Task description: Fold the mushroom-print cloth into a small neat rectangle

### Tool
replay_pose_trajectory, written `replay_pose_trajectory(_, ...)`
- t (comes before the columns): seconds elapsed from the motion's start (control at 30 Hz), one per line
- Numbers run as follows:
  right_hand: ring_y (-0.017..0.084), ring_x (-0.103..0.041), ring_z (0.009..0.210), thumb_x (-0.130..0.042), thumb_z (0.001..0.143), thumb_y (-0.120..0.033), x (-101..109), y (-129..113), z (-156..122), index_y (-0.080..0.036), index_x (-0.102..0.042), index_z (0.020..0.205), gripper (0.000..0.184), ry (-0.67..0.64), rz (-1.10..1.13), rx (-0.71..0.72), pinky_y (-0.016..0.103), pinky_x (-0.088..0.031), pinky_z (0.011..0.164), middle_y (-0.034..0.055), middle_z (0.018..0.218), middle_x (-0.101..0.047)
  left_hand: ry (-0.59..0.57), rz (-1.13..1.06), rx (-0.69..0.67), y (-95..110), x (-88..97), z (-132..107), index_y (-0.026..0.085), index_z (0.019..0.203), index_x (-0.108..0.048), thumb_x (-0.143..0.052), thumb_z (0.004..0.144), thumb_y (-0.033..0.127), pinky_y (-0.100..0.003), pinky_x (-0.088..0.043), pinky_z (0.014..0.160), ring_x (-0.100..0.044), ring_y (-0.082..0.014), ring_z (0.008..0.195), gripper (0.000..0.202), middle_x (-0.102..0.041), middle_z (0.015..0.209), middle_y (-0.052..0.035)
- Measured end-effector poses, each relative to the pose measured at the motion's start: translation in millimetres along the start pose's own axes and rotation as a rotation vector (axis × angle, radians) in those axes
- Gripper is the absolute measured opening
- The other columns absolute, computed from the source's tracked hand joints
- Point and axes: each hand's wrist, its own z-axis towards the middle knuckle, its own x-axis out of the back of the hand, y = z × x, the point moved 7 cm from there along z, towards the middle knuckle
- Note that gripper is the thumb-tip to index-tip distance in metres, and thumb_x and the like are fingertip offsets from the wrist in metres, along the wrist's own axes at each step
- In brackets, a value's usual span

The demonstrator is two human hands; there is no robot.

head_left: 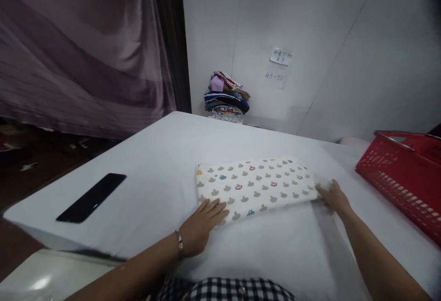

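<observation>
A folded white cloth point(262, 184) printed with grey, red, blue and yellow mushroom shapes lies flat on the white table point(155, 149). My left hand point(203, 223) presses palm down at its near left corner, fingers stretched out over the fabric. At the cloth's right end is my right hand point(332, 197), slightly blurred, its fingers closed on the edge. Some translucent plastic-like sheet point(336, 246) runs down from beneath that hand; its exact shape is hard to make out.
A black phone-like slab point(92, 198) lies at the table's left. A red plastic basket point(403, 172) stands at the right. Behind the table's far edge rises a stack of folded clothes point(227, 96). Handwritten paper notes point(280, 56) hang on the wall; a purple curtain point(86, 53) hangs left.
</observation>
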Motion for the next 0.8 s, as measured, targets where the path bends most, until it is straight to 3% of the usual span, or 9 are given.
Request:
replay_pose_trajectory(0.07,0.041,-0.036,0.125,-0.05,0.079,-0.054,5.1,-32.3,-14.4,-0.009,-0.029,0.141,0.079,0.155,-0.232,0.241,0.059,-0.037,0.094,0.0254,0.14,-0.033,0.029,-0.06,0.033,3.2,9.3,1.5,0.025,0.141,-0.026,-0.048,0.08,0.023,-0.05,-0.012,0.113,-0.014,-0.0239,0.138,0.065,-0.02,0.15,-0.0043)
replay_pose_trajectory(0.13,0.036,-0.021,0.135,-0.037,0.086,-0.052,-8.8,-69.9,-41.3,-0.012,-0.031,0.139,0.068,0.232,-0.304,0.552,0.058,-0.026,0.102,0.0198,0.146,-0.025,0.098,-0.086,0.094,2.9,18.5,7.7,0.023,0.141,-0.028,-0.046,0.084,0.043,-0.051,-0.01,0.113,-0.012,-0.0254,0.139,0.062,-0.019,0.15,-0.0061)
replay_pose_trajectory(0.23,0.028,-0.017,0.138,-0.028,0.089,-0.049,-62.8,-98.8,-84.1,-0.021,-0.03,0.141,0.059,0.011,-0.356,0.872,0.055,-0.02,0.106,0.0096,0.149,-0.024,0.196,-0.073,0.235,-10.1,22.2,19.2,0.02,0.138,-0.033,-0.039,0.085,0.056,-0.052,-0.005,0.112,-0.009,-0.0263,0.139,0.064,-0.018,0.15,-0.0081)
replay_pose_trajectory(0.3,0.027,-0.018,0.137,-0.028,0.088,-0.052,-94.3,-97.3,-100.9,-0.026,-0.033,0.14,0.058,-0.124,-0.422,0.93,0.055,-0.019,0.106,0.0063,0.149,-0.025,0.194,-0.088,0.299,-21.3,16.0,24.1,0.019,0.138,-0.033,-0.04,0.083,0.059,-0.052,-0.004,0.112,-0.009,-0.0272,0.139,0.068,-0.019,0.15,-0.0094)
replay_pose_trajectory(0.37,0.027,-0.02,0.137,-0.028,0.087,-0.053,-110.6,-89.2,-105.2,-0.028,-0.036,0.139,0.058,-0.167,-0.461,0.932,0.055,-0.019,0.106,0.0052,0.149,-0.027,0.185,-0.123,0.306,-28.2,10.1,25.1,0.02,0.137,-0.034,-0.041,0.082,0.06,-0.052,-0.004,0.112,-0.011,-0.027,0.139,0.068,-0.02,0.149,-0.0092)
replay_pose_trajectory(0.43,0.027,-0.021,0.137,-0.028,0.087,-0.053,-114.8,-81.8,-101.8,-0.028,-0.036,0.139,0.058,-0.174,-0.468,0.925,0.055,-0.019,0.107,0.0047,0.149,-0.027,0.237,-0.157,0.3,-33.3,12.0,22.4,0.022,0.133,-0.04,-0.042,0.084,0.057,-0.05,-0.007,0.112,-0.015,-0.0254,0.138,0.06,-0.025,0.148,-0.0076)
replay_pose_trajectory(0.53,0.027,-0.021,0.137,-0.026,0.089,-0.051,-110.8,-83.6,-96.5,-0.03,-0.032,0.14,0.056,-0.174,-0.455,0.931,0.057,-0.021,0.105,0.0046,0.149,-0.025,0.459,-0.198,0.442,-55.9,30.6,13.2,0.021,0.122,-0.051,-0.047,0.085,0.045,-0.04,-0.02,0.11,-0.03,-0.022,0.132,0.044,-0.039,0.141,-0.0071)
replay_pose_trajectory(0.63,0.027,-0.019,0.137,-0.026,0.089,-0.05,-109.3,-107.4,-103.4,-0.03,-0.026,0.143,0.057,-0.156,-0.423,0.986,0.058,-0.019,0.106,0.0048,0.149,-0.024,0.629,-0.272,0.697,-95.5,48.2,8.8,0.017,0.119,-0.052,-0.047,0.085,0.036,-0.031,-0.034,0.101,-0.046,-0.019,0.118,0.039,-0.051,0.129,-0.0087)
replay_pose_trajectory(0.8,0.026,-0.016,0.138,-0.026,0.09,-0.053,-139.2,-159.4,-132.3,-0.028,-0.028,0.142,0.058,-0.255,-0.446,1.103,0.055,-0.016,0.108,0.0043,0.15,-0.02,0.547,-0.384,0.969,-150.8,54.1,30.5,0.017,0.11,-0.054,-0.045,0.084,0.046,-0.03,-0.042,0.084,-0.057,-0.0205,0.1,0.04,-0.062,0.108,-0.0085)
